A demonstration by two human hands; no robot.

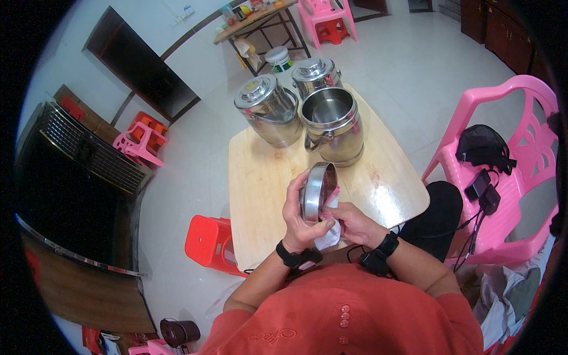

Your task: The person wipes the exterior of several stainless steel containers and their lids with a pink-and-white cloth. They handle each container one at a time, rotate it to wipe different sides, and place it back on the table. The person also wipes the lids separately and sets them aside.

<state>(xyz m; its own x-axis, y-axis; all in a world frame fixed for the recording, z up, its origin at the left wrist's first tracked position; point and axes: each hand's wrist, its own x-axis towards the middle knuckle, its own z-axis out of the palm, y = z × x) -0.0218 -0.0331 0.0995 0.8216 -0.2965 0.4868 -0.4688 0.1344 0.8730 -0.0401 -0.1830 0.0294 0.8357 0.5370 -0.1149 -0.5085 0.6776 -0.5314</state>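
A round stainless-steel lid (316,191) is tilted on edge in my left hand (298,217), its hollow side facing right. My right hand (355,222) presses a white cloth with a pink edge (329,233) against the lid's lower rim. Just beyond both hands stands an uncovered stainless-steel pot (337,137) with its bail handle hanging down, and its dark inside shows. Behind it are two more steel pots, one lidded pot (268,111) to the left and another lidded pot (316,75) farther back. All three rest on a pale wooden table (262,191).
A red plastic stool (208,242) touches the table's left side. On the right, a pink plastic chair (492,239) holds a black mesh cap (483,146) and black devices with cables (488,199). A white bucket (278,58) stands beyond the table, by a cluttered side table (257,20).
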